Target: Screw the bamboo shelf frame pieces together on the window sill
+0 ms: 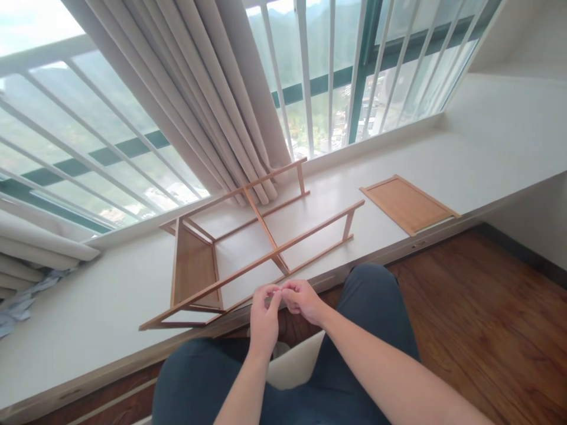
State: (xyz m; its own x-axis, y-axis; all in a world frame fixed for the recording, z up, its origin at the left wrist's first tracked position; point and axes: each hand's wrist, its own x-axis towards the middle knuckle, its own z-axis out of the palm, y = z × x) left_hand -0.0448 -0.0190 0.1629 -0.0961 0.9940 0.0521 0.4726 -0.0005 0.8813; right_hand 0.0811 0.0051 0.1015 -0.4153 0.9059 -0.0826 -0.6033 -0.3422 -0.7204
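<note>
My left hand point(264, 319) and my right hand point(301, 300) meet in front of me above my knees, fingertips pinched together. Whatever sits between the fingertips is too small to make out. Just beyond them, a partly built wooden rack frame point(248, 236) lies on its side on the white window ledge point(88, 307), with one panel fitted at its left end. A loose wooden panel point(407, 203) lies flat on the ledge to the right of the frame.
Beige curtains point(212, 100) hang behind the frame against a barred window point(336, 77). A bundle of cloth point(22, 301) lies at the far left. Dark wooden floor point(478, 319) lies to the right of my legs.
</note>
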